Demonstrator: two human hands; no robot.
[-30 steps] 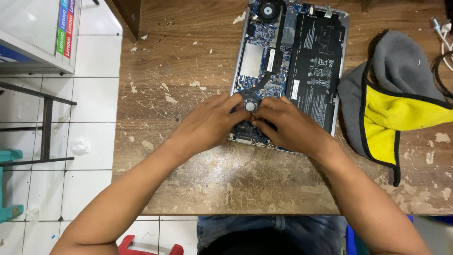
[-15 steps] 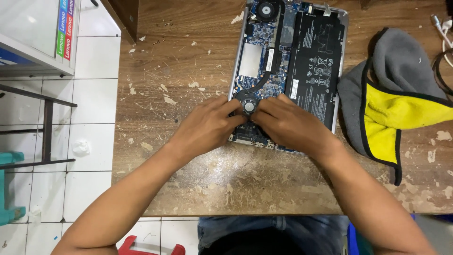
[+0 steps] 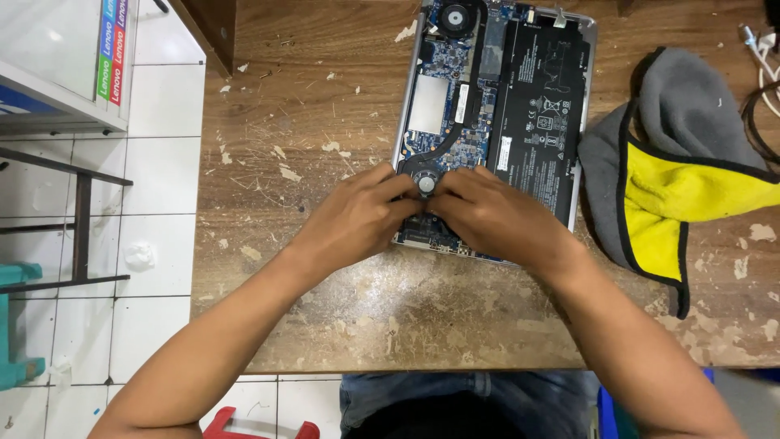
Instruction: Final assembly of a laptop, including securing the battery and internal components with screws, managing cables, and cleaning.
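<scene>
While both hands meet over the open laptop (image 3: 496, 122), a small round coin cell (image 3: 426, 184) shows between the fingertips. The left hand (image 3: 357, 218) comes in from the left and its fingers curl at the left side of the cell. The right hand (image 3: 496, 218) comes in from the right and its fingers press at the right side. The grip of each hand looks pinched close on the cell, but I cannot tell if the fingers really hold it. Both arms stretch out from the bottom edge, bent a little, over the table (image 3: 325, 97).

Just above the hands lies a big black battery (image 3: 540, 114) with a white label (image 3: 504, 152) at its left edge. Left of it sits a silver square plate (image 3: 427, 104). At the top is a round fan (image 3: 455, 16). Far right of the hands lies a grey and yellow cloth (image 3: 682, 162). Far up and left stands a white cabinet (image 3: 57, 65) with a striped sticker (image 3: 112, 50) in blue, green and red.
</scene>
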